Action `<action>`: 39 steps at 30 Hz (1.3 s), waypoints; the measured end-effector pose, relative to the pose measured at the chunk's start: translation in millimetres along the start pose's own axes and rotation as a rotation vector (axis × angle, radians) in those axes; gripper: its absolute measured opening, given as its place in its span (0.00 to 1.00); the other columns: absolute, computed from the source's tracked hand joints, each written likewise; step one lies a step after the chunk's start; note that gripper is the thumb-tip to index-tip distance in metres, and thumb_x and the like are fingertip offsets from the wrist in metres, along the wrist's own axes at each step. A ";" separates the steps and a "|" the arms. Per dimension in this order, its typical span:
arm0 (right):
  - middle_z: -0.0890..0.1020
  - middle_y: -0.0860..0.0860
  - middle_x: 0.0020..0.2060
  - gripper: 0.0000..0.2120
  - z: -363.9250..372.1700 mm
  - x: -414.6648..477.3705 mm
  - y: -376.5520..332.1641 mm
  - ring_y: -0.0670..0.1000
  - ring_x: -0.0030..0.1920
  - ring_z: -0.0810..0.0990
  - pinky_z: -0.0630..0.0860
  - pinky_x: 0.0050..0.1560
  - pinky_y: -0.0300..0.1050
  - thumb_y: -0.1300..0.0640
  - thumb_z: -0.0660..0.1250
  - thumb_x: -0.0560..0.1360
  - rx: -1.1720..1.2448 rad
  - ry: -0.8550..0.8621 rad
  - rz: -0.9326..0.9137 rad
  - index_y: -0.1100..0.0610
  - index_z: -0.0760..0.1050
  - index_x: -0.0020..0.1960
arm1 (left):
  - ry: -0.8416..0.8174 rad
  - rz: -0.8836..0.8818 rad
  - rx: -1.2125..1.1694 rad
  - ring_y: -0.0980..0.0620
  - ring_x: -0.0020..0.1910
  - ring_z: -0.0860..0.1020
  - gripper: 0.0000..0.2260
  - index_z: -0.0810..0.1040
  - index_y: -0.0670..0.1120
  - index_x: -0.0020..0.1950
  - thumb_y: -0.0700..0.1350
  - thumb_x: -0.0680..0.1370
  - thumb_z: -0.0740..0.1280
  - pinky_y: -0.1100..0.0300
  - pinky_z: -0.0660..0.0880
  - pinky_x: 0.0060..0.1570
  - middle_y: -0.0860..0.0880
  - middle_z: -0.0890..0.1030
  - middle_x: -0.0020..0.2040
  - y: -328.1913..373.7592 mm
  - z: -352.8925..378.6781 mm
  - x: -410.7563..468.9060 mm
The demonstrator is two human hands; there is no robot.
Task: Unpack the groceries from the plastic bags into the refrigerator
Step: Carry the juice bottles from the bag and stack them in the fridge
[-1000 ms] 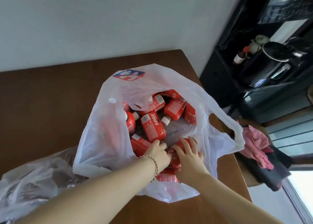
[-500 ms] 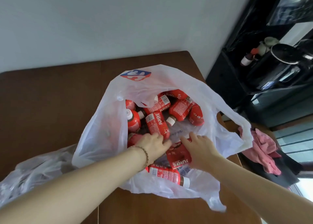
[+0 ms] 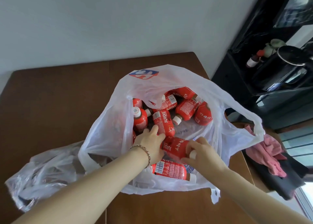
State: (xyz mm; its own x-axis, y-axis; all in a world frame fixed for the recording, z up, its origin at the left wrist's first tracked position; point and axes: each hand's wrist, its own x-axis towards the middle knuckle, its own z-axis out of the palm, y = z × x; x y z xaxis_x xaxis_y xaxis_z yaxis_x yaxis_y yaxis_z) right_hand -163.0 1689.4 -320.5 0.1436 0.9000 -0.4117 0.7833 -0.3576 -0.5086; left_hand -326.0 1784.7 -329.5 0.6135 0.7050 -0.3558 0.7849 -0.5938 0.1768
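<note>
An open white plastic bag (image 3: 225,115) sits on the brown table (image 3: 55,108), full of several red juice bottles with white caps. My right hand (image 3: 201,154) grips one red juice bottle (image 3: 174,147) lying sideways at the bag's near side, fingers curled round its cap end. My left hand (image 3: 150,142) reaches in beside it and touches the base of an upright-leaning juice bottle (image 3: 163,122); its fingers are partly hidden. Another bottle (image 3: 169,170) lies below both hands.
A second, crumpled clear plastic bag (image 3: 42,173) lies on the table at the left. A black cabinet (image 3: 264,81) with a kettle and small bottles stands at the right. A pink cloth (image 3: 267,152) lies on a dark object past the table's right edge.
My right hand has closed round the sideways bottle and shifted it slightly toward me. My left hand moved a little deeper toward the leaning bottle. The view has shifted slightly.
</note>
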 end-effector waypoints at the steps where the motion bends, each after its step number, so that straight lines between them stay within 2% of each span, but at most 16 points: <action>1: 0.71 0.47 0.48 0.11 -0.5 -0.8 0.0 0.45 0.43 0.72 0.68 0.39 0.27 0.52 0.74 0.68 0.050 0.008 0.017 0.49 0.72 0.43 | 0.004 0.006 0.009 0.47 0.49 0.70 0.13 0.70 0.49 0.55 0.53 0.74 0.61 0.56 0.67 0.38 0.47 0.66 0.58 1.3 1.0 1.3; 6: 0.79 0.42 0.36 0.09 -16.3 -1.3 -12.3 0.43 0.35 0.79 0.73 0.33 0.30 0.55 0.75 0.63 0.341 0.075 0.149 0.45 0.76 0.34 | -0.025 0.063 0.098 0.49 0.49 0.72 0.26 0.74 0.49 0.51 0.69 0.67 0.64 0.57 0.68 0.41 0.51 0.69 0.53 3.4 -4.8 1.8; 9: 0.80 0.42 0.33 0.08 -30.2 1.9 -22.5 0.43 0.33 0.81 0.74 0.30 0.33 0.52 0.75 0.64 0.416 -0.002 0.212 0.44 0.76 0.34 | 0.099 0.218 0.179 0.50 0.48 0.75 0.29 0.75 0.48 0.50 0.71 0.63 0.66 0.59 0.65 0.38 0.51 0.73 0.52 16.3 -19.4 -4.1; 11: 0.81 0.44 0.31 0.05 -36.1 1.7 -29.1 0.41 0.30 0.80 0.73 0.28 0.31 0.54 0.73 0.65 0.389 -0.103 0.216 0.46 0.78 0.35 | 0.202 0.308 0.136 0.50 0.41 0.78 0.32 0.76 0.45 0.47 0.71 0.58 0.69 0.60 0.67 0.36 0.50 0.77 0.45 25.9 -33.0 -9.6; 13: 0.84 0.51 0.33 0.03 -40.0 -0.6 -33.7 0.44 0.33 0.82 0.80 0.37 0.37 0.57 0.69 0.68 0.420 -0.182 0.242 0.53 0.81 0.39 | 0.280 0.353 0.054 0.51 0.29 0.78 0.33 0.77 0.44 0.40 0.70 0.51 0.73 0.63 0.70 0.29 0.51 0.78 0.33 32.0 -44.7 -15.7; 15: 0.84 0.58 0.38 0.08 -44.2 -2.5 -35.4 0.53 0.39 0.84 0.81 0.49 0.49 0.60 0.64 0.70 0.503 -0.211 0.283 0.63 0.80 0.43 | 0.354 0.390 0.019 0.54 0.24 0.76 0.32 0.76 0.45 0.36 0.70 0.48 0.73 0.66 0.70 0.25 0.53 0.76 0.27 33.4 -46.1 -17.7; 17: 0.82 0.59 0.32 0.08 -48.2 -3.8 -37.3 0.51 0.33 0.82 0.81 0.45 0.47 0.63 0.62 0.72 0.591 -0.209 0.319 0.65 0.77 0.38 | 0.365 0.422 0.066 0.56 0.25 0.75 0.29 0.77 0.48 0.33 0.71 0.49 0.72 0.67 0.69 0.26 0.54 0.76 0.27 34.6 -41.1 -19.0; 19: 0.76 0.54 0.26 0.12 -49.5 -2.0 -38.1 0.42 0.22 0.76 0.76 0.28 0.35 0.66 0.61 0.74 0.662 -0.217 0.345 0.61 0.72 0.32 | 0.353 0.450 0.122 0.56 0.25 0.75 0.26 0.78 0.49 0.31 0.70 0.51 0.73 0.67 0.69 0.26 0.55 0.76 0.27 35.7 -33.5 -17.8; 21: 0.73 0.52 0.25 0.14 -47.1 1.4 -36.7 0.41 0.18 0.73 0.71 0.22 0.32 0.68 0.60 0.74 0.686 -0.228 0.367 0.60 0.70 0.31 | 0.351 0.473 0.169 0.56 0.26 0.75 0.24 0.79 0.50 0.29 0.70 0.52 0.74 0.66 0.69 0.27 0.55 0.76 0.28 38.1 -26.9 -15.4; 25: 0.80 0.56 0.28 0.09 -41.0 2.7 -31.5 0.53 0.32 0.80 0.79 0.35 0.40 0.67 0.61 0.72 0.751 -0.196 0.440 0.63 0.75 0.34 | 0.275 0.470 0.211 0.57 0.27 0.76 0.22 0.78 0.52 0.27 0.69 0.50 0.75 0.67 0.69 0.29 0.55 0.77 0.28 45.1 -19.0 -8.6; 26: 0.81 0.58 0.31 0.08 -41.4 2.7 -30.0 0.54 0.33 0.81 0.79 0.36 0.41 0.67 0.62 0.72 0.785 -0.179 0.453 0.65 0.77 0.37 | 0.240 0.450 0.224 0.57 0.30 0.77 0.22 0.79 0.52 0.31 0.69 0.54 0.74 0.66 0.70 0.31 0.55 0.78 0.32 46.4 -17.8 -7.4; 28: 0.83 0.58 0.31 0.07 -43.2 1.8 -25.5 0.53 0.31 0.83 0.80 0.33 0.40 0.66 0.64 0.73 0.847 -0.166 0.465 0.68 0.80 0.43 | 0.152 0.391 0.253 0.52 0.45 0.78 0.22 0.79 0.47 0.47 0.64 0.68 0.68 0.60 0.69 0.42 0.51 0.79 0.46 44.4 -15.2 -2.8; 31: 0.82 0.55 0.28 0.10 -36.4 -3.5 -1.6 0.49 0.27 0.79 0.78 0.33 0.39 0.64 0.62 0.73 0.499 -0.093 0.354 0.66 0.81 0.43 | 0.053 0.324 0.237 0.48 0.53 0.74 0.21 0.72 0.45 0.57 0.60 0.76 0.59 0.57 0.63 0.45 0.49 0.74 0.56 36.5 -14.2 4.8; 33: 0.83 0.58 0.36 0.11 -23.5 -9.0 17.5 0.52 0.32 0.78 0.77 0.37 0.43 0.62 0.61 0.73 0.186 -0.082 0.257 0.66 0.80 0.44 | 0.089 0.297 0.192 0.49 0.52 0.75 0.19 0.72 0.47 0.56 0.61 0.76 0.60 0.58 0.62 0.44 0.51 0.74 0.54 33.3 -22.0 7.8; 36: 0.83 0.53 0.41 0.10 0.7 -8.7 31.0 0.54 0.45 0.81 0.77 0.43 0.42 0.59 0.59 0.76 -0.067 -0.231 0.172 0.60 0.79 0.44 | 0.231 0.247 0.129 0.52 0.47 0.76 0.19 0.73 0.48 0.53 0.61 0.73 0.63 0.61 0.62 0.41 0.53 0.76 0.50 29.3 -39.3 7.4; 39: 0.81 0.51 0.53 0.12 22.5 -3.0 28.2 0.52 0.53 0.79 0.76 0.55 0.42 0.52 0.60 0.77 -0.180 -0.444 0.055 0.55 0.77 0.57 | 0.387 0.172 0.123 0.51 0.37 0.74 0.18 0.74 0.47 0.48 0.62 0.71 0.65 0.61 0.61 0.36 0.52 0.77 0.44 27.6 -60.2 -0.4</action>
State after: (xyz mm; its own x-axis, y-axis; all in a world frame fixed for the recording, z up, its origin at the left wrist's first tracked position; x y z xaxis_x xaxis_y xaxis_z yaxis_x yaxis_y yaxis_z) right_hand -155.0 1671.0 -350.6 -0.0538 0.6735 -0.7372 0.8799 -0.3171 -0.3539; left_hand -299.4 1791.4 -269.2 0.7400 0.6712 0.0436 0.6667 -0.7405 0.0845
